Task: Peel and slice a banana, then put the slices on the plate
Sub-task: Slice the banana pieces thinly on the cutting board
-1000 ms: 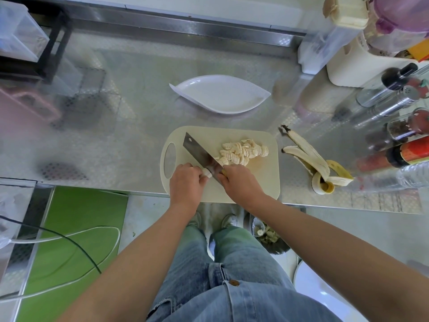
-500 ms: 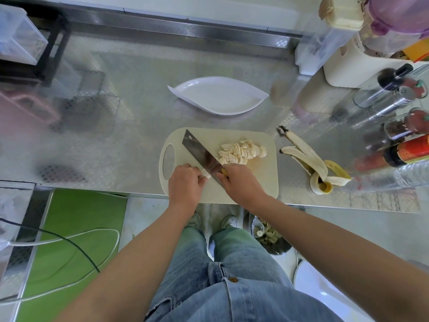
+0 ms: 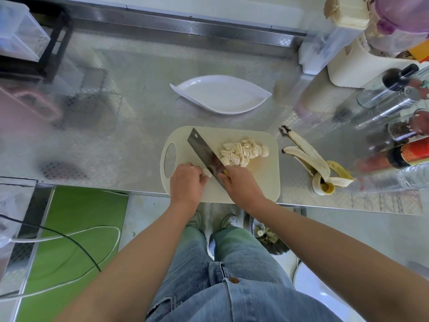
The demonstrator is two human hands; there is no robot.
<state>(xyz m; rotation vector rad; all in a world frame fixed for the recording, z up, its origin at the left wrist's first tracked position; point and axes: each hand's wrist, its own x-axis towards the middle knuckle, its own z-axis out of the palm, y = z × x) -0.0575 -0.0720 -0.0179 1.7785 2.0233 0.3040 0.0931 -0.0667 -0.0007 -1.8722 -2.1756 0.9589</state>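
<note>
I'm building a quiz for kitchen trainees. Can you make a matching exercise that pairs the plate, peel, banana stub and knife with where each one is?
Things:
1. plate
2. peel
3. stub
4. knife

Places:
a. gripped by the right hand
b. pinched by the left hand
c. empty, beyond the board
d. on the counter, right of the board

Pairs: 1-c, 2-d, 3-b, 4-a

Partly hidden things
The right hand (image 3: 241, 183) covers the cleaver (image 3: 201, 151) handle; the left hand (image 3: 185, 185) hides most of the banana stub (image 3: 207, 178).
</note>
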